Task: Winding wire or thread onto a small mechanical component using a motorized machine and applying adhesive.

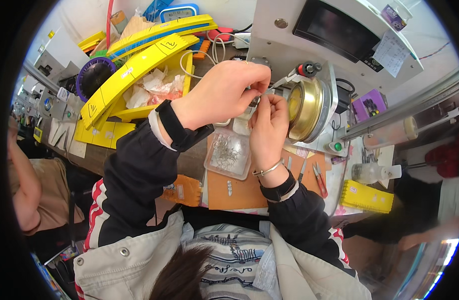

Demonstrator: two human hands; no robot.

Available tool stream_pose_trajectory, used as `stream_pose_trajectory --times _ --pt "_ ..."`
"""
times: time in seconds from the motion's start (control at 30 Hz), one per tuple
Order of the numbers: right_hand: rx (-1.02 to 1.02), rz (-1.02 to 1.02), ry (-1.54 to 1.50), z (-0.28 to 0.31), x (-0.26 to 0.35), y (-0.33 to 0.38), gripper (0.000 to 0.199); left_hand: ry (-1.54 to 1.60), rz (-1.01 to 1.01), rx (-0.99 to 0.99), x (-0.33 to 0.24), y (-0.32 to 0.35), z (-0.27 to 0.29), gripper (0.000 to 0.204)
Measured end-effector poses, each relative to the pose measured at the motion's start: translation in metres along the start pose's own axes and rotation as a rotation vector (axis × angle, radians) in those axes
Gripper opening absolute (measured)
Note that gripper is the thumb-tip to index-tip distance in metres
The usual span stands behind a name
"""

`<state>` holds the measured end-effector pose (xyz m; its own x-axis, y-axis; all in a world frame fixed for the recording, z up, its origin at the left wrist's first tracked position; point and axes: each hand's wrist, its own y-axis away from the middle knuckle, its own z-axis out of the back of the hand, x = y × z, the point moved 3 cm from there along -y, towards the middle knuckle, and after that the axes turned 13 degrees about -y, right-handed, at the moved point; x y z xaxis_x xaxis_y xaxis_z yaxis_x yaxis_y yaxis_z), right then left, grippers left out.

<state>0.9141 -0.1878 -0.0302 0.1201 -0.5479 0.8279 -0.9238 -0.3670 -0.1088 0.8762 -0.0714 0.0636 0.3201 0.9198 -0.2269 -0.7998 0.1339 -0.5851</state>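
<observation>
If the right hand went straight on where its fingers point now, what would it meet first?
Probably the left hand: its curled fingers lie just beyond the fingertips of the right hand, with a small dark piece there. Depth is hard to judge.

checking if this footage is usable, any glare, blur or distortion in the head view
Head view: black corners, fisheye bending toward the rim; head view: bright glare on the brass-coloured wheel; head view: the tiny piece between left hand and right hand is too unclear to identify.

Black sleeves [139, 157], red-and-white stripes [95, 212]
</observation>
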Motion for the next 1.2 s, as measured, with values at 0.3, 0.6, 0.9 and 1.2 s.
stream_pose_trajectory --times 0.3,0.6,0.9,1.2 --pt "-0.015 0.042 -0.030 0.004 0.000 -0.008 0.008 0.040 0.319 -0.251 -0.008 0.039 -0.004 0.030" --pt "0.007 0.015 -0.028 0.000 0.006 -0.004 0.008 0.194 0.583 -0.234 -0.015 0.099 -0.032 0.076" --pt "0.002 -0.046 -0.103 -0.007 0.014 -0.003 0.008 0.441 0.625 -0.081 -0.007 0.101 -0.042 0.087" --pt "-0.005 0.020 0.078 0.007 0.001 -0.002 0.009 0.139 0.688 0.020 -0.017 0.102 -0.040 0.063"
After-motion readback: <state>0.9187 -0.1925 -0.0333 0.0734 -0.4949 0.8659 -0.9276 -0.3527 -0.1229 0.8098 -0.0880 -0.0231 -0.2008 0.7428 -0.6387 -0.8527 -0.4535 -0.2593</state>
